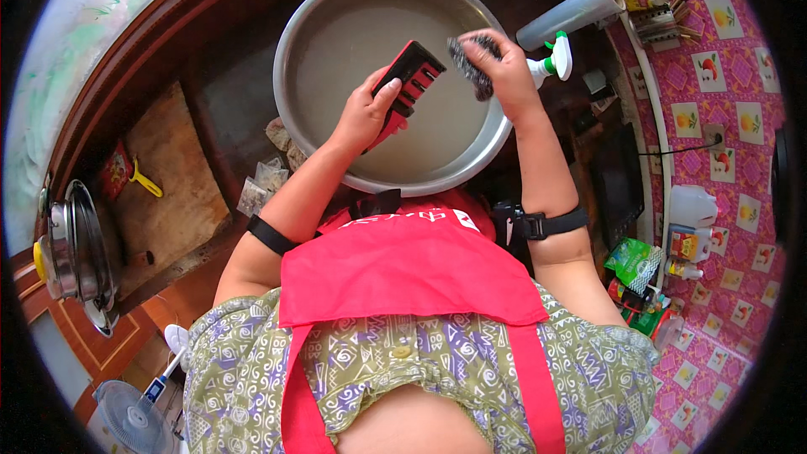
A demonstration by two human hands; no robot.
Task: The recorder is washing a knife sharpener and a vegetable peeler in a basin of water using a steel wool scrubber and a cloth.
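Over a large round metal basin (293,31) of cloudy water, my left hand (372,107) holds a red and black slotted plastic tool (413,75), its exact kind unclear, with the thumb on its face. My right hand (498,66) grips a dark grey scouring pad (470,66) above the basin's right part, slightly blurred. The pad and the tool are apart. Just beyond my right hand stands a spray bottle with a white and green trigger head (558,58), partly hidden behind the hand.
A roll of clear film (570,12) lies at upper right. On the left are a worn board (170,202), a yellow peeler (146,178) and stacked metal pans (82,252). Small clear packets (261,186) lie beside the basin. Bottles (690,243) stand by the right wall.
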